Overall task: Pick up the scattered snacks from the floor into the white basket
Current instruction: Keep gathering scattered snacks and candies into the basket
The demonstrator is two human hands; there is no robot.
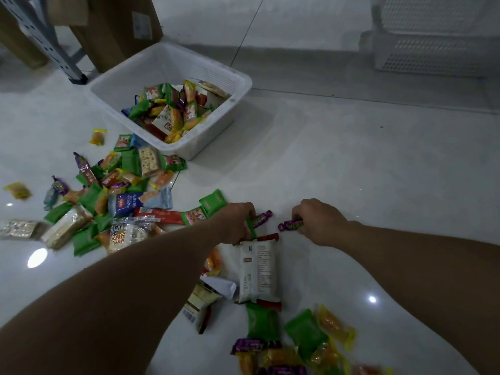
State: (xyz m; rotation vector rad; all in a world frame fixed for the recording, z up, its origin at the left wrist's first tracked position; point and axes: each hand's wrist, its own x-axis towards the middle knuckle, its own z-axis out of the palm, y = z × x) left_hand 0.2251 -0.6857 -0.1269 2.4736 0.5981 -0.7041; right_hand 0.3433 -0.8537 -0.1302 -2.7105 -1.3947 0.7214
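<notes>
The white basket (108, 90) stands on the floor at upper left, partly filled with wrapped snacks (173, 112). Many snacks (113, 201) lie scattered on the tiles in front of it. My left hand (235, 220) is closed around several packets, among them a green wrapper (251, 229) and a purple candy (261, 218) sticking out past the fingers. My right hand (318, 220) pinches another purple candy (292, 226) at floor level. A white packet (258, 272) lies just below my left hand. More green, orange and purple snacks (303, 339) lie near the bottom edge.
Cardboard boxes (113, 25) and a grey metal rack leg (54, 41) stand behind the basket at upper left. A stack of white perforated baskets (433, 41) sits at upper right. Bare glossy tile (378, 163) stretches across the right side.
</notes>
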